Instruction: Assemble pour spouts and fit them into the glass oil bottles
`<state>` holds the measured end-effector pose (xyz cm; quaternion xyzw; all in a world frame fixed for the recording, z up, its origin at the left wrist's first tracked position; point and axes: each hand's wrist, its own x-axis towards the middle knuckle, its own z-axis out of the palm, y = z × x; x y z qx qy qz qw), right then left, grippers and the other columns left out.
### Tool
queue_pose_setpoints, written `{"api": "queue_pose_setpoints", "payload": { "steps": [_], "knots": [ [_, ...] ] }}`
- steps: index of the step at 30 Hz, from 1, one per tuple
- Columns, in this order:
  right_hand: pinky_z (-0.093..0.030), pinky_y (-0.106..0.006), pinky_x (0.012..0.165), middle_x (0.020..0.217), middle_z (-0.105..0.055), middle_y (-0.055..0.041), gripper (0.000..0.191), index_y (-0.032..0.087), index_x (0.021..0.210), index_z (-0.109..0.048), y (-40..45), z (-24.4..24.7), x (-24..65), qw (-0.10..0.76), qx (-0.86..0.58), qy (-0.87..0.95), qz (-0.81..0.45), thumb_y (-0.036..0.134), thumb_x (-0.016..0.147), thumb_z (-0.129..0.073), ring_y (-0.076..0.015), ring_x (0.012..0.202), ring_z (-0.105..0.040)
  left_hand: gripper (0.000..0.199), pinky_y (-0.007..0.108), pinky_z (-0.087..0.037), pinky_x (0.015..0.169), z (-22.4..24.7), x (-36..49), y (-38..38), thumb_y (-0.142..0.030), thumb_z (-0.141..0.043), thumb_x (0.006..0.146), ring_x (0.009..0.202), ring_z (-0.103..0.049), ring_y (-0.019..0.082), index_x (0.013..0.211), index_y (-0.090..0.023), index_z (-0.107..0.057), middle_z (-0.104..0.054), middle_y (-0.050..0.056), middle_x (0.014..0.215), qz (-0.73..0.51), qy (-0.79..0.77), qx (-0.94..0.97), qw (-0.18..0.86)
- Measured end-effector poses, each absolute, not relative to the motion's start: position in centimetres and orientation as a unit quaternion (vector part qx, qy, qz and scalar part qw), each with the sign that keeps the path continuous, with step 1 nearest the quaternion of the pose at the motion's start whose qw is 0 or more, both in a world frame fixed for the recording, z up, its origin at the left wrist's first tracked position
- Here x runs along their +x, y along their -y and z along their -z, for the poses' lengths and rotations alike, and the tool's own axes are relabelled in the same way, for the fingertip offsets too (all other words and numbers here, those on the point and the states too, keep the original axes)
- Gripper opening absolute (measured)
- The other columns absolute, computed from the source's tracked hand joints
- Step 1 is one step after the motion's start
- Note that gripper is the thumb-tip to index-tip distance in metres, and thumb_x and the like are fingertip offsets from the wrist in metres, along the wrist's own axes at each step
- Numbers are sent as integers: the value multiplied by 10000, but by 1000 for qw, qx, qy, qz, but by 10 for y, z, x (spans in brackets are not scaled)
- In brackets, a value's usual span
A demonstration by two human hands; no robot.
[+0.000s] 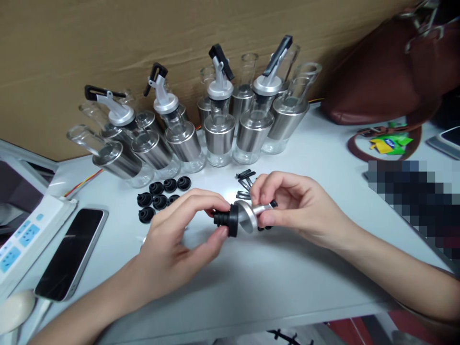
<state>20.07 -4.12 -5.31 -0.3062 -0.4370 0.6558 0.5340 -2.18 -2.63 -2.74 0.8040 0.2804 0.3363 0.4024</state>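
My left hand pinches a black ribbed stopper between thumb and fingers. My right hand grips the spout stem of a silver pourer top, with a small black tip showing past the fingers. The stopper's wide end and the silver disc meet at a slight angle; whether they are joined, I cannot tell. Beyond my left hand lie several more black stoppers. Thin black levers lie behind my right hand, which partly covers them.
Several glass bottles with steel sleeves line the back against cardboard; some carry pourers with black levers. A phone and power strip lie left. A brown bag and a green-yellow packet are at right.
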Motion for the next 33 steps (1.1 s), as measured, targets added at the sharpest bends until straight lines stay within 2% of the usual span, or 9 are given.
{"api": "queue_pose_setpoints", "payload": {
  "steps": [7,12,17,20,26,29,33],
  "knots": [
    [-556,-242,642,754,-648,-7,144,205,735,-700,46,47,198,575,-372,508,-522,144,681,-819,-117,700,-630,227,280,-531,826,22,-18,23,-83,-652,846,919,-648,162,1034,-210,-647,-682,53,999,-342,-279,818,370],
    [-572,-286,703,828,-724,-34,168,224,845,-734,52,49,198,578,-376,617,-380,95,741,-764,-160,795,-684,246,283,-551,765,21,-18,22,-88,-686,828,855,-655,162,1034,-220,-668,-693,43,939,-360,-274,822,345],
    [-584,-212,723,875,-745,-74,180,157,924,-719,55,49,201,537,-336,738,-235,39,790,-701,-128,795,-703,254,249,-552,690,19,-19,23,-99,-723,803,781,-653,145,1033,-202,-688,-703,39,882,-371,-246,822,356],
    [-582,-177,725,878,-743,-86,166,140,933,-708,57,47,202,522,-335,758,-202,37,803,-690,-115,794,-701,264,237,-553,684,19,-20,23,-98,-732,794,771,-650,138,1034,-195,-684,-699,32,865,-377,-237,824,350],
    [-588,-179,740,922,-740,-99,208,137,990,-684,61,45,201,501,-335,779,-172,13,826,-650,-114,830,-701,218,192,-557,624,17,-22,26,-84,-719,798,745,-660,121,990,-174,-666,-682,32,887,-358,-235,860,278],
    [-587,-174,739,910,-739,-98,187,138,976,-675,63,46,201,507,-329,780,-165,17,839,-635,-111,832,-700,164,141,-550,649,15,-23,27,-75,-697,815,748,-665,95,957,-148,-661,-680,29,894,-346,-233,876,242],
    [-583,-168,752,883,-736,-91,173,144,948,-667,66,45,201,500,-328,785,-160,15,839,-632,-109,831,-695,109,130,-556,671,13,-23,26,-84,-665,842,733,-676,92,936,-139,-664,-689,34,887,-328,-223,889,227]
  ]
}}
